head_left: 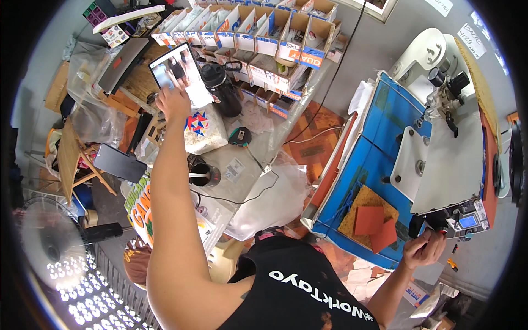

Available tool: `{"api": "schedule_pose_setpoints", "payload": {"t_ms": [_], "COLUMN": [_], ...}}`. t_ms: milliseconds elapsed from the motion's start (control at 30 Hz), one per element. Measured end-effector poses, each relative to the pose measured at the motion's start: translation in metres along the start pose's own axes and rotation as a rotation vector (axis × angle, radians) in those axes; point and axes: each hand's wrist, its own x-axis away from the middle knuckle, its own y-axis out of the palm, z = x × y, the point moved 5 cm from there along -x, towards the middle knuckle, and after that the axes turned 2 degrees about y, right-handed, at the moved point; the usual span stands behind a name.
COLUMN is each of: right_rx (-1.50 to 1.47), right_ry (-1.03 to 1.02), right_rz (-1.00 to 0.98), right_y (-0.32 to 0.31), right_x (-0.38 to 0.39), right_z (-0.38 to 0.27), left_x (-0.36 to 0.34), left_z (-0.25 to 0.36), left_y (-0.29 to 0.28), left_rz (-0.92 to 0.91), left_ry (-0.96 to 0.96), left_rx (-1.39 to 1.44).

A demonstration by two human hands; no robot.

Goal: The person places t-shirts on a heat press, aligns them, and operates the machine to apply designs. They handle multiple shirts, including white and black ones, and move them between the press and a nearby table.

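Note:
My left hand (175, 103) reaches out to a lit tablet (190, 82), its fingers extended against the lower left of the screen. A picture of a person shows on that screen. My right hand (423, 250) is closed, fingers curled, just below a black and red part at the near end of a white sewing machine (448, 170). What those fingers hold, if anything, is hidden. Beside the machine's blue-covered table edge (335, 212) lie a tan textured square (352, 217) and two rust-red square pieces (368, 221), partly overlapping it.
Behind the tablet stand rows of cardboard bins (258, 38). A black bottle (223, 91), a tape measure (240, 136), a dark mug (204, 175) and a cable (236, 202) are on the left table. A phone (120, 163) and a fan (52, 242) are at far left.

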Motion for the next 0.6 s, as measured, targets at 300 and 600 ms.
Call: {"api": "schedule_pose_setpoints", "payload": {"t_ms": [300, 600], "right_rx": [-0.024, -0.162], "right_ry": [-0.005, -0.127], "right_rz": [-0.034, -0.090], "right_y": [-0.001, -0.003], "right_x": [0.007, 0.002], "right_z": [0.007, 0.007], "left_x": [0.051, 0.278], "left_z": [0.008, 0.081], "left_y": [0.016, -0.135], "left_rz": [-0.038, 0.177], "left_ry": [0.075, 0.146], "left_rx": [0.075, 0.683]}}
